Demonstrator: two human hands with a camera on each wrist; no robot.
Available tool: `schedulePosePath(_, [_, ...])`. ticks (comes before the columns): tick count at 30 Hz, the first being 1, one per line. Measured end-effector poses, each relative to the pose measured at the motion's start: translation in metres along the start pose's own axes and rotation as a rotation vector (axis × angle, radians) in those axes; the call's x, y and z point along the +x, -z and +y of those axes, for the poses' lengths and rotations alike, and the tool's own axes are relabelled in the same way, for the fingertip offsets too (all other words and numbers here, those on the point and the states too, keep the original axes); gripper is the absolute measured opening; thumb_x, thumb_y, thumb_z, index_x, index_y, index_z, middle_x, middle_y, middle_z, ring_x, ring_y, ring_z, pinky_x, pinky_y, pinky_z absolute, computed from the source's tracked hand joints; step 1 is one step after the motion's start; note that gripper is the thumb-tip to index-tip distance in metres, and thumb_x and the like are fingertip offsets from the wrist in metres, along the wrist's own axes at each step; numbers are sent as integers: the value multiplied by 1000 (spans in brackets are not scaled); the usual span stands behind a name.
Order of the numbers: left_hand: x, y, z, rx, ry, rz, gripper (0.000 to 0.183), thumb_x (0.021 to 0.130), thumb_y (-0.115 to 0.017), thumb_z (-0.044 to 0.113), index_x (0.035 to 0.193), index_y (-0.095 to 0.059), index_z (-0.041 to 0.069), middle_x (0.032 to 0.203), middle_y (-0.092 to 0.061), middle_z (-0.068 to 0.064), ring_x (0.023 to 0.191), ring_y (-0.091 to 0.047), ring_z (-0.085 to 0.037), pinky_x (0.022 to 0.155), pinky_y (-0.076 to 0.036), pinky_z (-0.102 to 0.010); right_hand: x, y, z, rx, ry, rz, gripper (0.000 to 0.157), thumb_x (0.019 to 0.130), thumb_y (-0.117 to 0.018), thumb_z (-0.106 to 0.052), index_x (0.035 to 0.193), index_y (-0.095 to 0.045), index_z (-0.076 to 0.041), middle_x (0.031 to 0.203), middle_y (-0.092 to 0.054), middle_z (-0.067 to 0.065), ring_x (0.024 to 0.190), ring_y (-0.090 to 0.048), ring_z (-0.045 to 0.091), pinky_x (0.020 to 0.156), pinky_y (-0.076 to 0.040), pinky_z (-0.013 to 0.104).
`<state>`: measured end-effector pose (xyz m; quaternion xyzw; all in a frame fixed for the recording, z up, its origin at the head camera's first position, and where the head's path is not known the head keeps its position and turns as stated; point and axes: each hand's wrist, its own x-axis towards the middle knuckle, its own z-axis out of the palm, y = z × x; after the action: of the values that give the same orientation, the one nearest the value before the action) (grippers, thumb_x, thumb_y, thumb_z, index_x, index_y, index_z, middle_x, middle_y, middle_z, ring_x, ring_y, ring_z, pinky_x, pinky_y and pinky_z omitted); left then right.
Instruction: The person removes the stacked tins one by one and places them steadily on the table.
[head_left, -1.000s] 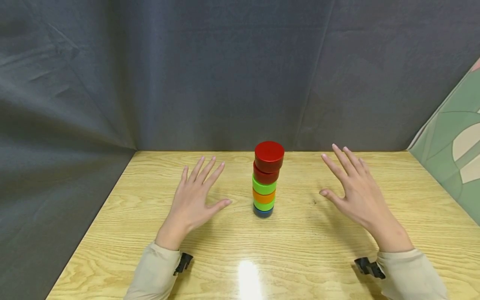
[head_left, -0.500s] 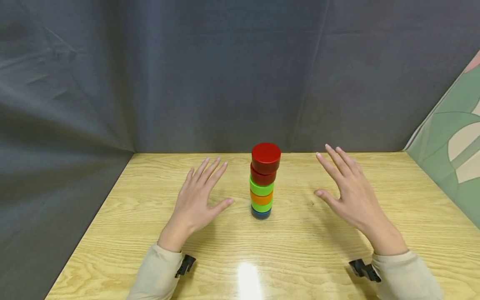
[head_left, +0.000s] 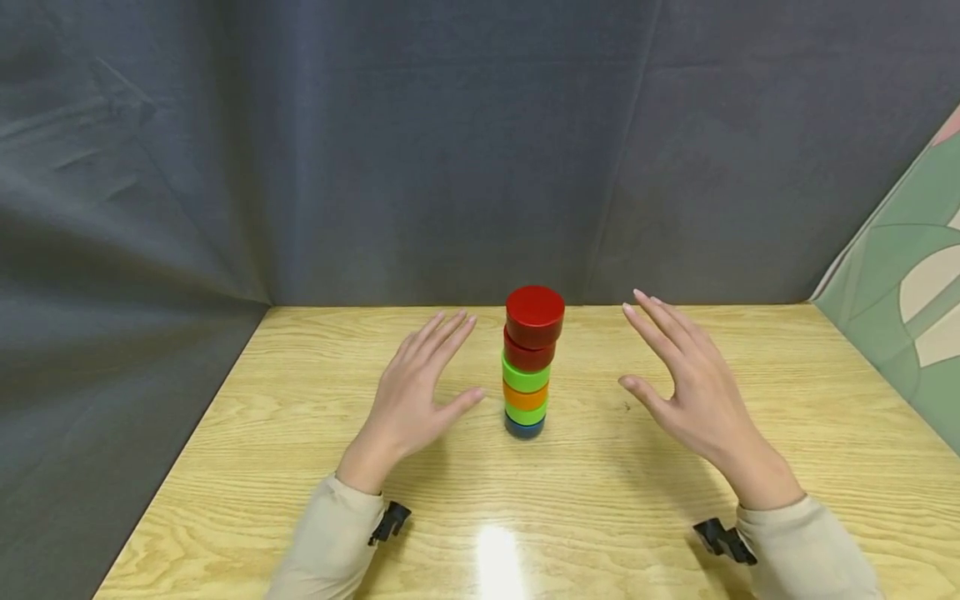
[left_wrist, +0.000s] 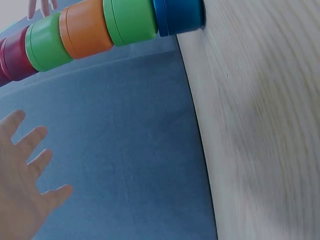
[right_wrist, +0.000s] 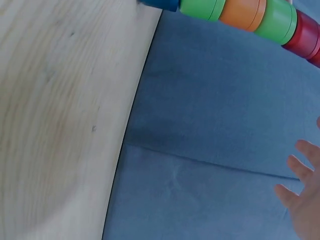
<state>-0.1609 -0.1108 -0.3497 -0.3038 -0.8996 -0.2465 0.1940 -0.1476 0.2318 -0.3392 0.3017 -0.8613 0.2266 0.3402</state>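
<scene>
A tower of round tins stands in the middle of the wooden table in the head view. From the bottom up come a blue tin [head_left: 524, 427], a green tin [head_left: 527, 413], an orange tin [head_left: 526, 396], a second green tin [head_left: 526, 375], a red tin [head_left: 528, 353] and a red top tin [head_left: 535, 317] set slightly off to the right. My left hand [head_left: 416, 392] hovers left of the tower, fingers straight and thumb pointing toward it. On the other side my right hand [head_left: 693, 383] is raised, fingers extended, farther from the tower. Neither hand touches the tins.
The wooden table [head_left: 480, 500] ends at a dark grey cloth [head_left: 450, 167] behind and on the left. A green patterned panel [head_left: 900, 283] borders it on the right. Black wrist mounts [head_left: 391, 522] stick out inward from the sleeves.
My left hand has moved right, closer to the tower. The right hand has drifted slightly left, toward it as well. The tower keeps its stacked order and stays standing.
</scene>
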Motion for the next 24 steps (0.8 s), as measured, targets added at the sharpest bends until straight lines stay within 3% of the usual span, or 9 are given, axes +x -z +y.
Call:
schedulePosePath(8, [8, -6, 8, -105, 18, 31, 74, 96, -45, 65, 156, -32, 25, 156, -37, 4, 144, -31, -22, 113, -28, -55, 12, -6, -12, 81, 20, 51, 72, 98, -47, -61, 147, -48, -8, 149, -47, 10, 135, -44, 31, 115, -27, 42])
schedulePosePath(15, [18, -13, 16, -190, 45, 60, 67, 94, -60, 51, 153, -38, 27, 152, -44, 6, 140, -38, -19, 109, -35, -53, 19, -9, -19, 155, -3, 88, 68, 98, -51, -58, 145, -51, -9, 145, -52, 10, 130, -48, 30, 113, -30, 38])
schedulePosePath(24, [28, -23, 23, -290, 68, 101, 64, 93, -66, 44, 149, -45, 23, 143, -53, 7, 132, -47, -14, 108, -38, -46, 25, -16, -26, 275, -46, 127, 64, 96, -58, -54, 142, -54, -9, 140, -57, 9, 127, -49, 30, 110, -33, 37])
